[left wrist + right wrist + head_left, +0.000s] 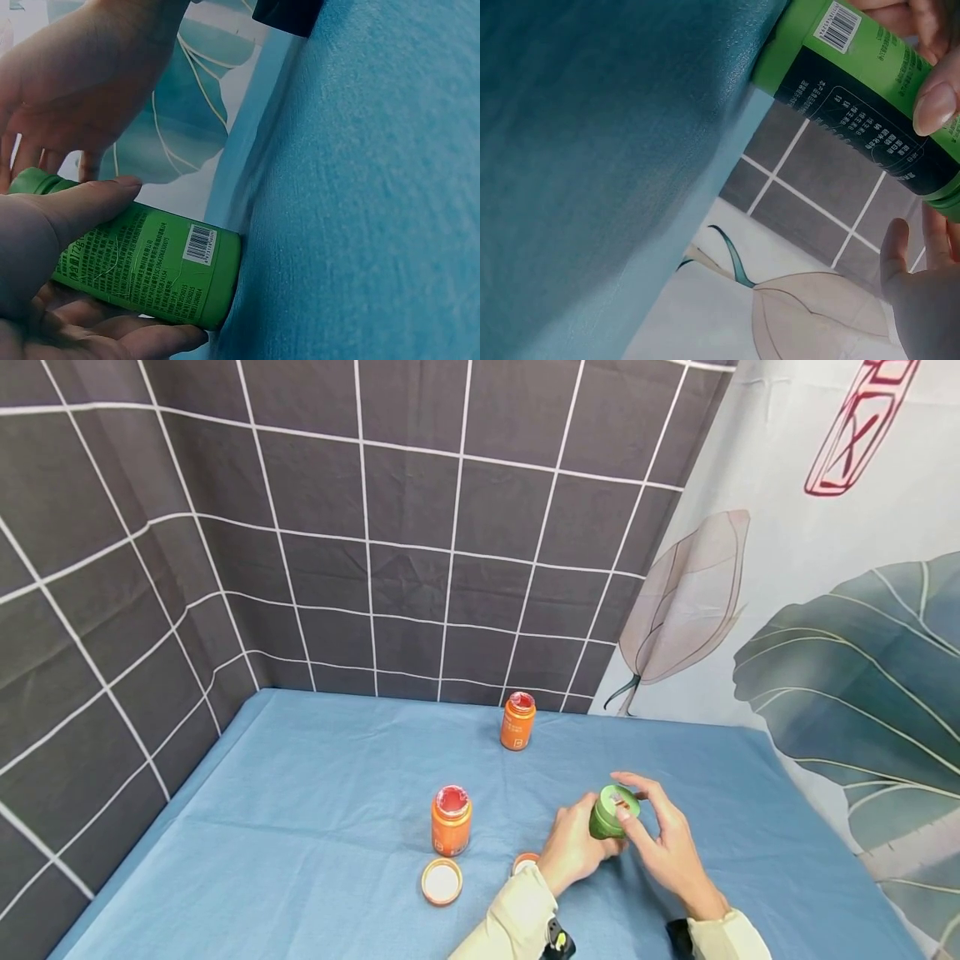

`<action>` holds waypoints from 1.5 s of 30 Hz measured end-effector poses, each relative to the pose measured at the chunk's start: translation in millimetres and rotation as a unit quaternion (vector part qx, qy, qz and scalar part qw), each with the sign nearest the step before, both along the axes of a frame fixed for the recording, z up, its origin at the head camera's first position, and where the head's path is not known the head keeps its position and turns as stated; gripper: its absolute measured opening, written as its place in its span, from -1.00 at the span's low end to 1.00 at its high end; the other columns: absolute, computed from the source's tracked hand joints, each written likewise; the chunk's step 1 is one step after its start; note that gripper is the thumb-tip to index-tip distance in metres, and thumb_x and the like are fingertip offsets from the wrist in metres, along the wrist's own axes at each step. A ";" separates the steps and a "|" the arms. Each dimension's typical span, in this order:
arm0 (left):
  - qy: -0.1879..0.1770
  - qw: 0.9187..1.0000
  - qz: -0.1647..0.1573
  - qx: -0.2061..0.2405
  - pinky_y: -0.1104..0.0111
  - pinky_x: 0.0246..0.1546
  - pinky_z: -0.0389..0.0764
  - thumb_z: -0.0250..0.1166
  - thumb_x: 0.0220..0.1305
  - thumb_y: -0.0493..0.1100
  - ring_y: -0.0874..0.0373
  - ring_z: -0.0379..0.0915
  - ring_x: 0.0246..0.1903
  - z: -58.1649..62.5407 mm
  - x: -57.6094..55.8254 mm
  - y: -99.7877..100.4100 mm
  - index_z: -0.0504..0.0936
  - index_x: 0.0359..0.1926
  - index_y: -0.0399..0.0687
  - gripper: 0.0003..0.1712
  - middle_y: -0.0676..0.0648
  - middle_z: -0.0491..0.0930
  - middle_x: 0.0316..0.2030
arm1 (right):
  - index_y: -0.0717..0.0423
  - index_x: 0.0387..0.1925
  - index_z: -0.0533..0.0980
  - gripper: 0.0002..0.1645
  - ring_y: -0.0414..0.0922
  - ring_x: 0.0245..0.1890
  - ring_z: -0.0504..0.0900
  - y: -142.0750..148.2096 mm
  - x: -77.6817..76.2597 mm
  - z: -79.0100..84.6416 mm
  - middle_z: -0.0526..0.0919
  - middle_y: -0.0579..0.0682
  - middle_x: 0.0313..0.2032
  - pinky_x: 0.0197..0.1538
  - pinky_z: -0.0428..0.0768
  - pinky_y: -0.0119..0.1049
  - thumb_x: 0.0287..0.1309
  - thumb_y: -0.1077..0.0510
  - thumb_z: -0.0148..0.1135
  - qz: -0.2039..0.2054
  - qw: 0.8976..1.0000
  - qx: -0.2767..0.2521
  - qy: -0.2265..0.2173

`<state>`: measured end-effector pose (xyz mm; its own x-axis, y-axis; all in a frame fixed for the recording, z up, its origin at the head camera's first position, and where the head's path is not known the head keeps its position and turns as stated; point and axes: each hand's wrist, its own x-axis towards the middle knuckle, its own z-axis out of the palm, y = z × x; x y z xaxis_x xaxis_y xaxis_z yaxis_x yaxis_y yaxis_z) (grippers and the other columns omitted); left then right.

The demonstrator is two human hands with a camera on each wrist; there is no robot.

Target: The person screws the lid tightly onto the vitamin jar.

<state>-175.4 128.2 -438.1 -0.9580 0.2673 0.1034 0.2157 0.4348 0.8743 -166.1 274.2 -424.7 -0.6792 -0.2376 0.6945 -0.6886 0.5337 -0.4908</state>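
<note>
My left hand (pixel 577 847) grips a green bottle (pixel 169 259) round its body, thumb on one side and fingers on the other. The bottle has a printed label, with a dark panel and a barcode showing in the right wrist view. Its green lid (pixel 618 800) faces up in the head view. Around the lid hovers my right hand (pixel 667 847), fingers spread and fairly straight. The thumb overlaps the lid's top in the head view, while the index finger reaches past its far edge. In the right wrist view, the right thumb (pixel 895 247) stands apart from the bottle.
An uncapped orange jar (pixel 452 831) stands left of my hands, with an upturned lid (pixel 442 882) in front of it. Farther back is another open orange jar (pixel 517 727). A second lid (pixel 524 862) lies partly hidden by my left arm. Blue cloth (pixel 300 810) covers the table.
</note>
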 end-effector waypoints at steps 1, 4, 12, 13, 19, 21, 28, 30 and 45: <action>0.001 1.000 0.002 -0.002 0.47 -0.41 0.43 0.49 -0.16 -0.05 0.37 0.40 -0.45 0.3 0.0 0.2 0.51 -0.15 0.12 -0.51 0.18 0.55 -0.40 | 0.19 0.10 0.40 -0.45 -0.16 0.00 0.46 0.0 0.1 0.0 0.53 0.07 0.02 0.02 0.28 -0.49 -0.01 0.42 0.16 0.001 1.000 0.002 -0.001; 0.000 1.000 0.003 -0.006 0.46 -0.40 0.43 0.50 -0.17 -0.04 0.37 0.41 -0.45 0.7 0.5 0.2 0.51 -0.14 0.12 -0.50 0.17 0.55 -0.39 | 0.21 0.06 0.43 -0.45 -0.18 -0.04 0.46 -1.7 1.8 1.8 0.55 0.08 -0.03 0.02 0.28 -0.49 -0.07 0.46 0.14 0.002 1.000 0.005 0.003; 0.001 1.000 0.003 -0.006 0.46 -0.42 0.42 0.49 -0.16 -0.05 0.36 0.40 -0.47 0.8 1.9 0.1 0.50 -0.15 0.11 -0.51 0.16 0.54 -0.41 | 0.34 -0.06 0.46 -0.52 -0.09 -0.10 0.48 -16.3 14.0 24.6 0.55 0.21 -0.13 -0.02 0.31 -0.47 -0.15 0.53 0.13 0.011 1.000 -0.001 0.015; 0.001 1.000 0.003 -0.007 0.47 -0.42 0.42 0.48 -0.15 -0.05 0.36 0.40 -0.47 0.6 1.7 -0.1 0.50 -0.15 0.11 -0.52 0.17 0.54 -0.41 | 0.35 -0.07 0.46 -0.52 -0.09 -0.11 0.48 -17.6 14.7 26.6 0.55 0.22 -0.14 -0.02 0.31 -0.47 -0.15 0.53 0.13 0.011 1.000 -0.002 0.017; 0.001 1.000 0.002 -0.009 0.47 -0.44 0.41 0.48 -0.15 -0.05 0.36 0.38 -0.48 0.1 1.2 -0.4 0.50 -0.15 0.12 -0.52 0.17 0.53 -0.42 | 0.37 -0.11 0.47 -0.55 -0.11 -0.10 0.48 -20.8 16.0 30.7 0.55 0.23 -0.16 -0.04 0.32 -0.44 -0.17 0.52 0.18 0.013 0.999 -0.012 0.027; 0.001 1.000 0.002 -0.008 0.48 -0.44 0.41 0.48 -0.15 -0.04 0.37 0.38 -0.48 0.1 1.1 -0.4 0.51 -0.15 0.12 -0.52 0.17 0.54 -0.42 | 0.35 -0.11 0.48 -0.56 -0.12 -0.10 0.48 -20.4 15.5 29.8 0.56 0.22 -0.17 -0.04 0.32 -0.44 -0.17 0.51 0.19 0.013 0.999 -0.014 0.028; 0.002 1.000 0.001 -0.010 0.48 -0.44 0.41 0.49 -0.17 -0.04 0.37 0.39 -0.48 0.7 0.2 -0.5 0.51 -0.16 0.14 -0.52 0.18 0.54 -0.42 | 0.34 -0.13 0.48 -0.56 -0.12 -0.12 0.48 -20.2 15.8 30.5 0.56 0.20 -0.17 -0.07 0.32 -0.43 -0.18 0.50 0.21 0.002 1.000 -0.013 0.021; 0.001 1.000 0.001 -0.010 0.48 -0.44 0.41 0.49 -0.18 -0.03 0.37 0.38 -0.48 0.6 -0.4 -0.9 0.51 -0.17 0.15 -0.52 0.19 0.54 -0.42 | 0.34 -0.14 0.48 -0.56 -0.11 -0.12 0.48 -19.7 15.8 29.8 0.56 0.20 -0.18 -0.07 0.32 -0.43 -0.19 0.50 0.22 -0.001 1.000 -0.013 0.019; -0.007 1.000 0.006 -0.026 0.43 -0.37 0.43 0.50 -0.20 0.01 0.30 0.41 -0.39 3.0 -0.7 -0.9 0.54 -0.15 0.19 -0.50 0.20 0.55 -0.38 | 0.32 -0.18 0.48 -0.54 -0.11 -0.14 0.46 -15.2 10.5 20.9 0.56 0.16 -0.20 -0.10 0.32 -0.41 -0.26 0.50 0.31 -0.018 0.999 -0.013 0.024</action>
<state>-176.1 127.3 -435.1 -0.9624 0.2605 0.0773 0.1989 0.4815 0.8536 -155.6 259.0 -403.8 -0.6533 -0.1955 0.7315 -0.6921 0.5458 -0.4723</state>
